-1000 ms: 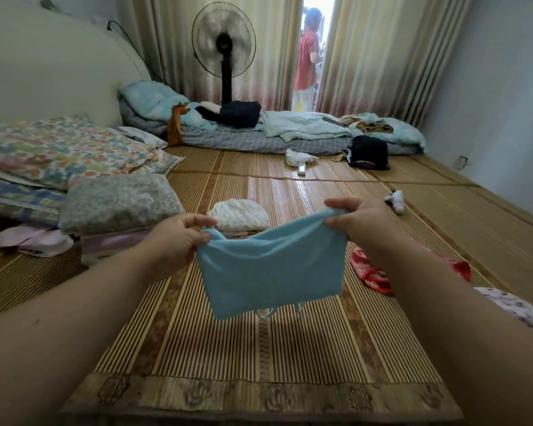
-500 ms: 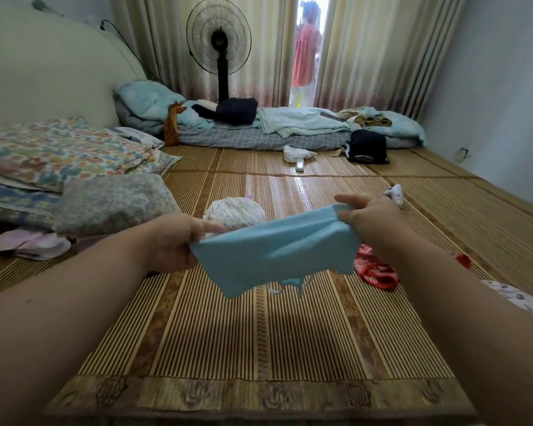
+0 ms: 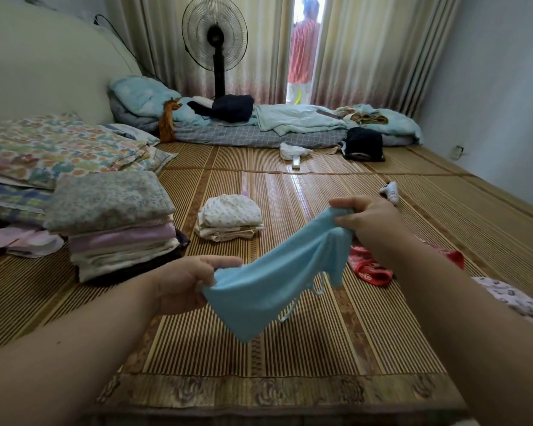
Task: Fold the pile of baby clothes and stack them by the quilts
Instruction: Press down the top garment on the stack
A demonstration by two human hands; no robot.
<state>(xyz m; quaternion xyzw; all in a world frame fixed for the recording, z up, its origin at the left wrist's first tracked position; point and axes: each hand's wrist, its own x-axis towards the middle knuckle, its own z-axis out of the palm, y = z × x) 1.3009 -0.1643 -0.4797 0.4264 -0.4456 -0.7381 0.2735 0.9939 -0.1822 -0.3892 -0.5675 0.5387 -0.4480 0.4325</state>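
Holding a light blue baby garment (image 3: 274, 284) in the air above a bamboo mat (image 3: 290, 352), a person stretches the cloth on a slant between two bare hands. The left hand (image 3: 188, 281), lower and nearer the camera, pinches one end, its thumb pressed down over curled fingers (image 3: 211, 282). The right hand (image 3: 374, 219), higher and farther away, bunches the other end, with its fingers (image 3: 343, 207) curled tight round the gathered fabric. The garment sags between them, one corner hanging toward the mat, and thin blue ties (image 3: 317, 289) dangle from its lower edge.

Beyond the left hand, a small stack of folded baby clothes (image 3: 230, 218) sits on the mat, topped by a pale dotted piece. It stands near a taller pile of folded quilts (image 3: 114, 222) to its left, with a strip of mat between them. More floral quilts (image 3: 59, 149) lie spread behind that pile.

A red garment (image 3: 368, 269) lies crumpled on the mat, partly hidden behind the right wrist, and a pale patterned piece (image 3: 511, 299) shows at the right edge past the forearm. At the far end of the room, a standing fan (image 3: 215, 41) rises behind low bedding (image 3: 290, 124), and a figure in a red striped top (image 3: 303, 50) stands in the gap between the curtains (image 3: 376, 47).
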